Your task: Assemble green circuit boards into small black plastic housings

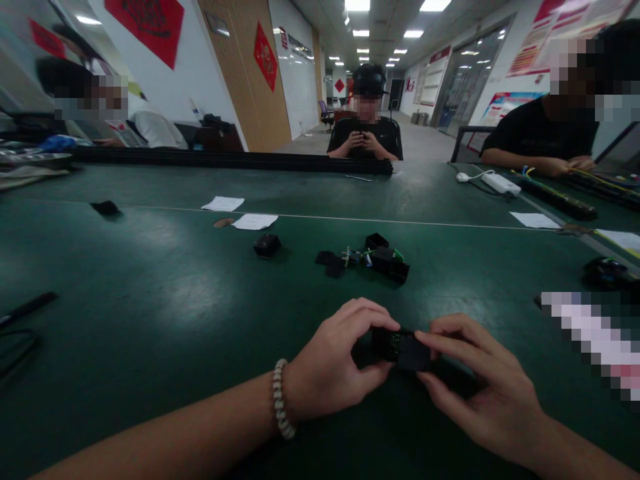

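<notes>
Black case (384, 344), head view: here it is on my feed, low and right of centre, held between both hands just over the table (150, 280); a green circuit board (396, 343) peeks out of it.
Left hand (325, 367): grasping the case by its nine o'clock end, fingers over the top, thumb underneath.
Right hand (493, 380): fingertips and thumb pinching the three o'clock end, right at the dark panel (415, 353); whether that panel is seated, I cannot tell.
Bracelet (280, 400): pale beads, round the left wrist.
Loose parts (385, 260): a little cluster just short of twelve o'clock from the case, black pieces and wires all close together.
Black block (267, 246): out at ten o'clock, sitting well apart from the cluster.
Paper sheets (256, 221): two lie beyond that block, near its eleven o'clock.
Power strip (501, 184): white, far off at one o'clock, lead beside it.
Co-workers (370, 137): I see one across at twelve, both hands raised around something dark; another in black toward one or two, a third in white toward ten.
</notes>
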A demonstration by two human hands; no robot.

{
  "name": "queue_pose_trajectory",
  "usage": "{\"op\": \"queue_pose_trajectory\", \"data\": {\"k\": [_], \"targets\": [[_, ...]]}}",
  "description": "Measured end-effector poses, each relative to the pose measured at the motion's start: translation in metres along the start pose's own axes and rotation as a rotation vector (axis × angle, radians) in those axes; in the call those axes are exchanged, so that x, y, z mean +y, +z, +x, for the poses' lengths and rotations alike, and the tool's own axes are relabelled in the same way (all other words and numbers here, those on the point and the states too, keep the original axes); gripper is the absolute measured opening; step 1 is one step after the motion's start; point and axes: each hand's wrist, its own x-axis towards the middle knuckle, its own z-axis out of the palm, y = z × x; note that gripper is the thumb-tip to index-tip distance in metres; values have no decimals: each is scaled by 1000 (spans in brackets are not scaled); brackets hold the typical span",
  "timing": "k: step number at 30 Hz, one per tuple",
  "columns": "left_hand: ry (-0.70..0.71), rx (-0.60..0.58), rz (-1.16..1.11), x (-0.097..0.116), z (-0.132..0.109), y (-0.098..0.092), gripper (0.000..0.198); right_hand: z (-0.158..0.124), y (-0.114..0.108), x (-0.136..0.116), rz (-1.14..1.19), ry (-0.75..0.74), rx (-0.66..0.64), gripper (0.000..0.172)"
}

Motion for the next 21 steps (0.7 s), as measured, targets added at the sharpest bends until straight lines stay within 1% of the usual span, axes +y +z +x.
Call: {"op": "queue_pose_trajectory", "data": {"k": [4, 9, 16, 21], "targets": [[-3, -2, 7, 0, 0, 0, 45, 2, 0, -2, -22, -4, 15, 47], [11, -14, 4, 0, -1, 1, 41, 0, 1, -1, -32, 0, 20, 45], [35, -18, -7, 0, 0, 2, 39, -1, 2, 0, -20, -4, 1, 48], [44, -9, -8, 0, 0, 2, 38, 1, 2, -1, -20, -8, 26, 47]]}}
